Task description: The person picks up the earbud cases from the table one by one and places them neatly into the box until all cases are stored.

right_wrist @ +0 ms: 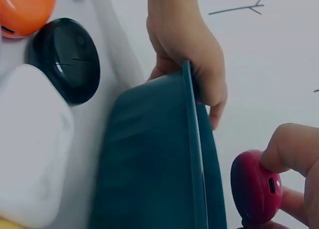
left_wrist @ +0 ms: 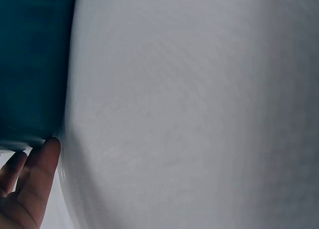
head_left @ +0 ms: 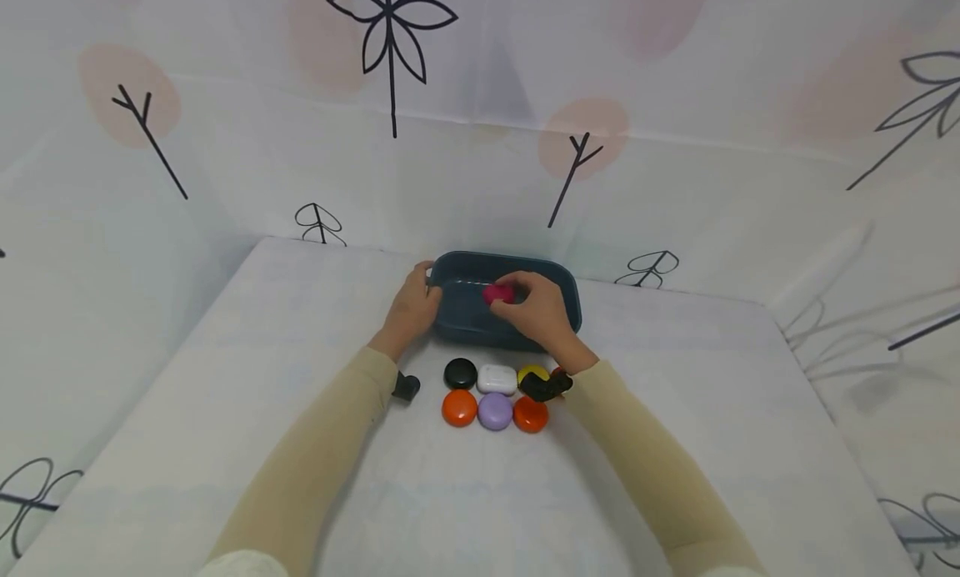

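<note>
A dark teal rectangular dish (head_left: 487, 337) stands near the back of the table. My left hand (head_left: 413, 304) grips its left end, with several fingertips (left_wrist: 50, 148) against the outer wall in the left wrist view. Over the dish, my right hand (head_left: 537, 312) pinches a round, glossy magenta case (right_wrist: 255, 186) between thumb and fingers. A small slot like a charging port shows on the case's side. It is held above the dish floor, apart from the rim.
In front of the dish lie a black round case (head_left: 460, 373), a white rounded one (head_left: 497, 379), a yellow one (head_left: 533, 372), a lilac one (head_left: 495, 412) and two orange ones (head_left: 459, 408). A red one is partly hidden beneath the right wrist. Patterned cloth (head_left: 465, 177) hangs behind.
</note>
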Motion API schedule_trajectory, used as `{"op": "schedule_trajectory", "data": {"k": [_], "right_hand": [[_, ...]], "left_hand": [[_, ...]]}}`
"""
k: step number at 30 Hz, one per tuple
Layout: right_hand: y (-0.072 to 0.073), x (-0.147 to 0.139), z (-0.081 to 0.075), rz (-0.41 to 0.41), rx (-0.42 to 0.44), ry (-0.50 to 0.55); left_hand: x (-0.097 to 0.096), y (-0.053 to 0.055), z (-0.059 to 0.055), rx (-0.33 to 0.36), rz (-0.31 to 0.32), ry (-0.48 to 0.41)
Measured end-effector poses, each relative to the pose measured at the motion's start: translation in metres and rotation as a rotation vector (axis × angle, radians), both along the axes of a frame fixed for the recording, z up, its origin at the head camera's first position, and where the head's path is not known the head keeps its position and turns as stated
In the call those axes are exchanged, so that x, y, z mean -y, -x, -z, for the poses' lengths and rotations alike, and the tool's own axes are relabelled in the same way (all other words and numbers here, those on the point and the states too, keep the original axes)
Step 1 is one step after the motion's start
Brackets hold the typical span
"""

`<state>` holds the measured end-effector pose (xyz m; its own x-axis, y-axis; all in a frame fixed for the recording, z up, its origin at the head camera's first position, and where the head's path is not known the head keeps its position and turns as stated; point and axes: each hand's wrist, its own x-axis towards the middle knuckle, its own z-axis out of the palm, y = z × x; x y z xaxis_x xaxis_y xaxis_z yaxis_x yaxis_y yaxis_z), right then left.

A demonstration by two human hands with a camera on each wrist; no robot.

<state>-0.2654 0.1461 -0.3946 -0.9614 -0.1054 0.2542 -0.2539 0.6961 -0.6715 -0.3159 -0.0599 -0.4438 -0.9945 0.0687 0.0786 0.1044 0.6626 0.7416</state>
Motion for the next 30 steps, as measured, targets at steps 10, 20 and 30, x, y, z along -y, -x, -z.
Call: {"op": "schedule_trajectory", "data": {"k": [10, 20, 30], "right_hand": [[-0.023, -0.019, -0.002, -0.016, 0.018, -0.019], [-0.051, -0.044, -0.002, -0.056, 0.015, -0.042], [-0.082, -0.068, 0.002, -0.078, 0.029, -0.109]], "left_hand": [[-0.001, 0.0, 0.0, -0.005, -0.001, 0.01], [-0.001, 0.001, 0.001, -0.012, 0.0, 0.02], [0.0, 0.0, 0.002, -0.055, 0.014, -0.003]]}}
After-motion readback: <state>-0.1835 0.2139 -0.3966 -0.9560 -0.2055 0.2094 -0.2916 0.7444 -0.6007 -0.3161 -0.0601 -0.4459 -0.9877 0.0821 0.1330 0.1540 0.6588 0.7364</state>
